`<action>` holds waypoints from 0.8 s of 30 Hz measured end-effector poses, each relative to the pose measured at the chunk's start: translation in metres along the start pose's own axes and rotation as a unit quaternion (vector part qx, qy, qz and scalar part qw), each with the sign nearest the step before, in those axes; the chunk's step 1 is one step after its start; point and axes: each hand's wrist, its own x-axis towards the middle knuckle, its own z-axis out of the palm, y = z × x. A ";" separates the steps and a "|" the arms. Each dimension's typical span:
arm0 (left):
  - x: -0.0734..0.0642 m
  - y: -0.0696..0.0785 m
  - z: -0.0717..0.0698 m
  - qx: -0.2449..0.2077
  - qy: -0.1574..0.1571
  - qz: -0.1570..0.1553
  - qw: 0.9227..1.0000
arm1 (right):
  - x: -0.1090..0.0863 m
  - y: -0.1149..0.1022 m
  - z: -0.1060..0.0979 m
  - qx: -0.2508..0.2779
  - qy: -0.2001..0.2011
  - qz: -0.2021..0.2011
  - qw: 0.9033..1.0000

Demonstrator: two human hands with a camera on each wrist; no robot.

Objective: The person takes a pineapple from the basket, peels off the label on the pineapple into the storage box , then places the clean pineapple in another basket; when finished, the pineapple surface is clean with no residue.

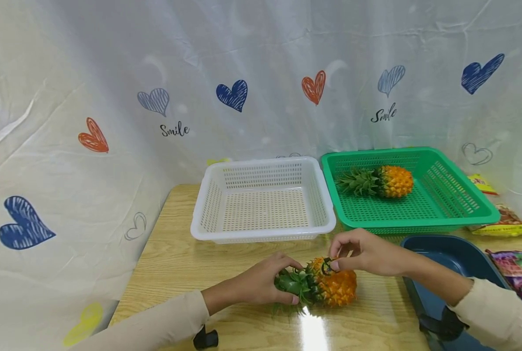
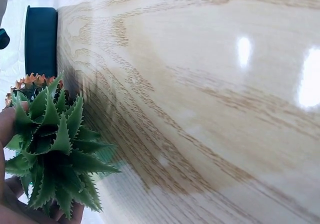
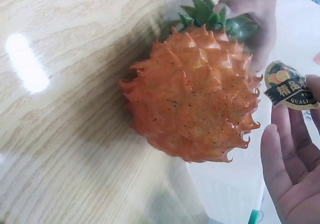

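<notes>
A pineapple (image 1: pixel 337 287), orange with a green crown, lies on its side on the wooden table. My left hand (image 1: pixel 262 282) grips its crown leaves (image 2: pixel 60 154), with thumb and fingers on either side. Over the fruit's body, my right hand (image 1: pixel 366 253) pinches an oval black-and-gold sticker (image 3: pixel 290 87) between thumb and finger. In the right wrist view the sticker stands at the side of the spiky orange skin (image 3: pixel 192 94); whether it touches there I cannot tell.
Behind the hands stands a white plastic basket (image 1: pixel 261 235). Right of it, a green basket (image 1: pixel 418 224) holds another pineapple (image 1: pixel 394 181). A dark blue tray (image 1: pixel 445 251) sits under my right forearm. Colourful packets (image 1: pixel 519 273) lie at the far right, and a printed curtain (image 1: pixel 269 126) hangs behind.
</notes>
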 end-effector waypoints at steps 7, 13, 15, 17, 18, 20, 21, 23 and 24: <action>0.001 -0.001 -0.001 0.000 -0.001 0.003 1.000 | -0.006 0.000 -0.002 -0.001 0.016 0.004 1.000; 0.001 0.000 0.000 0.007 0.000 0.003 1.000 | -0.012 -0.001 -0.004 -0.020 0.046 0.038 0.998; 0.001 0.000 0.000 0.007 0.000 0.002 1.000 | -0.014 -0.003 -0.005 -0.028 0.061 0.050 0.996; 0.001 0.000 -0.001 0.005 0.000 0.002 1.000 | -0.017 -0.003 -0.006 -0.033 0.074 0.056 0.995; 0.001 0.000 -0.001 0.003 -0.001 0.002 1.000 | -0.018 -0.003 -0.007 -0.034 0.079 0.056 0.995; 0.001 -0.001 -0.001 0.001 -0.001 0.004 1.000 | -0.021 -0.003 -0.009 -0.033 0.086 0.052 0.994; 0.001 -0.001 -0.001 0.000 -0.001 0.005 1.000 | -0.022 -0.003 -0.010 -0.034 0.090 0.052 0.994; 0.001 -0.002 -0.001 -0.002 -0.002 0.008 1.000 | -0.025 -0.002 -0.012 -0.029 0.095 0.054 0.994; 0.001 -0.002 -0.001 -0.001 -0.002 0.009 1.000 | -0.027 -0.001 -0.013 -0.030 0.099 0.058 0.993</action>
